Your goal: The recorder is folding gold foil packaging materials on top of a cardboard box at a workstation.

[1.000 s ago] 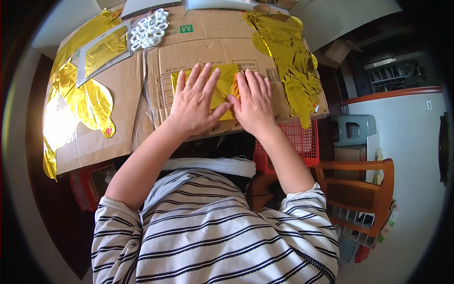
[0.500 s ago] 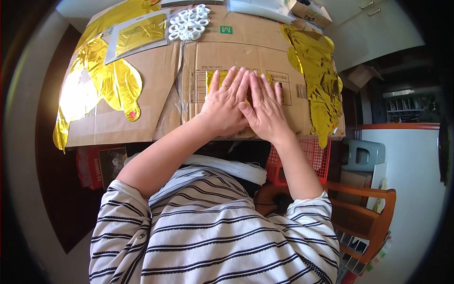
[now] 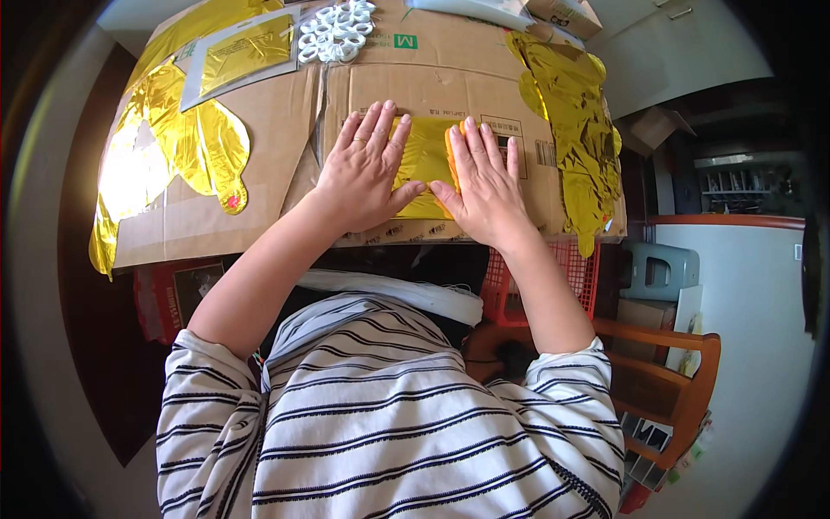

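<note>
Between my hands lies a flat, folded sheet of shiny gold foil on the cardboard. My left hand rests palm down over its left edge, fingers stretched and a ring on one of them. Flat over the right side is my right hand, fingers together but extended. An orange edge of something soft, perhaps a cloth, shows beneath the right hand; the rest of it is hidden. Both thumbs point inward over the foil.
Flat gold foil balloons lie at left and right on the cardboard. At the back are a clear packet with gold foil and white ribbon rolls. A red basket and wooden chair stand below right.
My hands have moved apart from being pressed side by side, the left one going left. More of the gold foil and the orange edge now show between them.
</note>
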Available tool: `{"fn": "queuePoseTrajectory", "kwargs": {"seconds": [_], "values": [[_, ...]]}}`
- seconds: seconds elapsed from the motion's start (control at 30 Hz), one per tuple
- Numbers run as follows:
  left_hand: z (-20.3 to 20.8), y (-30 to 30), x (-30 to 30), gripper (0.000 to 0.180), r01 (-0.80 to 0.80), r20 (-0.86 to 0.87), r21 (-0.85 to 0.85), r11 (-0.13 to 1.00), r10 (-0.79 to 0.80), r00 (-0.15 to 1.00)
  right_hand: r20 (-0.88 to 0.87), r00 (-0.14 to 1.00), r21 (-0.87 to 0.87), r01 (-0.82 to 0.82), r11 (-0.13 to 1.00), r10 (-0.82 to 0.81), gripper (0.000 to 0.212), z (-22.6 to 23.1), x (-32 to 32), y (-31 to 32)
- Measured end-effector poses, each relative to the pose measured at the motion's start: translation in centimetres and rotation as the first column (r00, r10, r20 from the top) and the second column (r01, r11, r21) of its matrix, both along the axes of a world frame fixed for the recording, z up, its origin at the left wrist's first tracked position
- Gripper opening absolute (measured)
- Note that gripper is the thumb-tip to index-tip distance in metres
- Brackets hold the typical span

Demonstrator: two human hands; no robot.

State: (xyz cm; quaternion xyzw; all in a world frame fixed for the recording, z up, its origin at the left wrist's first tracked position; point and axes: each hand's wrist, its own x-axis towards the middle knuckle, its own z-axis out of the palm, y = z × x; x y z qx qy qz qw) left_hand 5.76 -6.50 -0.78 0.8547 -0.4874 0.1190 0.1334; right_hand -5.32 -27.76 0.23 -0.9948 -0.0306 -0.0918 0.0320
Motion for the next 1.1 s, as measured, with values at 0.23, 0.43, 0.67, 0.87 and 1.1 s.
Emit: {"fn": "queuePoseTrajectory", "kwargs": {"seconds": [0.23, 0.43, 0.67, 0.87, 1.1], "values": [[0.3, -0.1, -0.2, 0.101, -0.018, 0.016, 0.081, 0.997, 0.017, 1.000, 0.021, 1.000, -0.002, 0.001, 1.000, -0.001, 0.087, -0.1, -0.4, -0.3], [0.5, -0.2, -0.2, 0.103, -0.030, 0.012, 0.120, 0.992, 0.029, 1.000, 0.041, 0.995, -0.052, 0.088, 0.995, -0.086, 0.082, 0.3, -3.1, -0.9], [1.2, 1.6, 1.9, 0.073, -0.054, -0.295, -0.234, 0.971, -0.018, 0.955, 0.058, 0.985, -0.039, 0.162, 0.986, -0.160, 0.071, 0.7, -4.6, -0.1], [2.6, 5.8, 1.9, 0.059, -0.131, -0.230, -0.335, 0.933, 0.054, 0.972, 0.062, 0.984, 0.000, 0.167, 0.986, -0.167, 0.072, 0.5, -4.8, -0.1], [3.6, 1.6, -2.3, 0.074, 0.023, -0.139, -0.147, 0.989, -0.043, 0.989, 0.031, 0.982, 0.176, 0.179, 0.968, -0.188, 0.069, 0.9, -4.6, -0.9]]}}
